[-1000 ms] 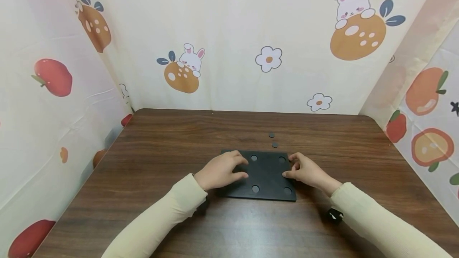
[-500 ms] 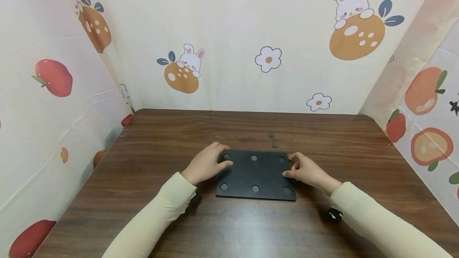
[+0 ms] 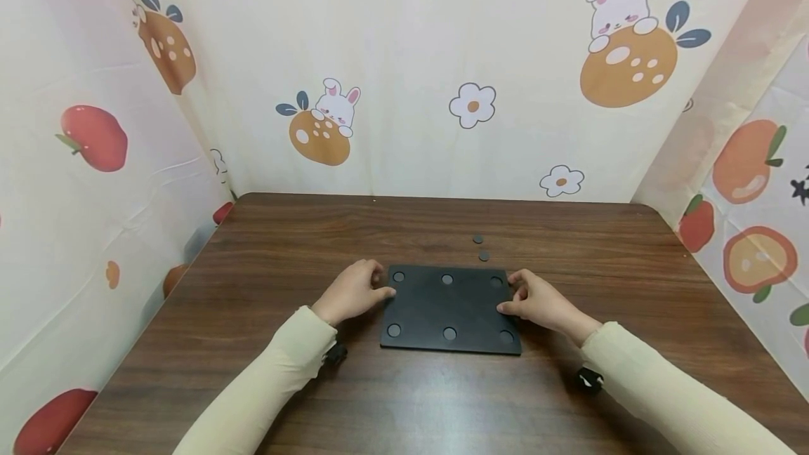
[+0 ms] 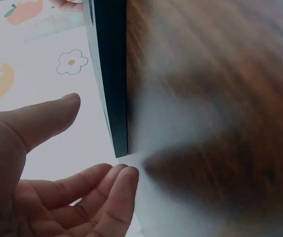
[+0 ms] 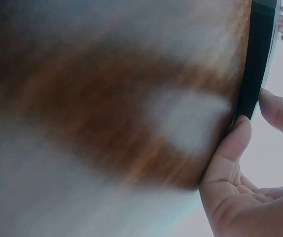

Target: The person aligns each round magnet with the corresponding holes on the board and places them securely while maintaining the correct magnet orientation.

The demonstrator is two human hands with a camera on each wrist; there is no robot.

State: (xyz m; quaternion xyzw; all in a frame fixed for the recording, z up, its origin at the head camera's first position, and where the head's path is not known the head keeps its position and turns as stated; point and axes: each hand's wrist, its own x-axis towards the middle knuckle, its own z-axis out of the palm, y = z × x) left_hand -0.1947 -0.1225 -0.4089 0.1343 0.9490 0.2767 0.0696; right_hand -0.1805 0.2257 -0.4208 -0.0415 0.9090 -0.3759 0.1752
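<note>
A flat black rectangular board point(image 3: 449, 307) lies on the wooden table, with several round recesses along its far and near sides. At its right edge my right hand point(image 3: 540, 304) pinches the board between thumb and finger. The right wrist view shows the thumb and fingertip on either side of the board's dark edge point(image 5: 261, 44). My left hand point(image 3: 350, 292) is at the left edge, fingers loosely bent and thumb apart from them. In the left wrist view, a gap shows between the thumb point(image 4: 69, 106) and the board's side point(image 4: 112, 74). Nothing is held there.
Two small dark discs, a farther disc point(image 3: 478, 239) and a nearer disc point(image 3: 484, 256), lie on the table point(image 3: 303, 230) behind the board. A patterned curtain point(image 3: 404, 139) encloses the back and sides of the table.
My left hand has moved left, from over the board's left part to its left edge, uncovering the recesses there. My right hand and the board have stayed in place.
</note>
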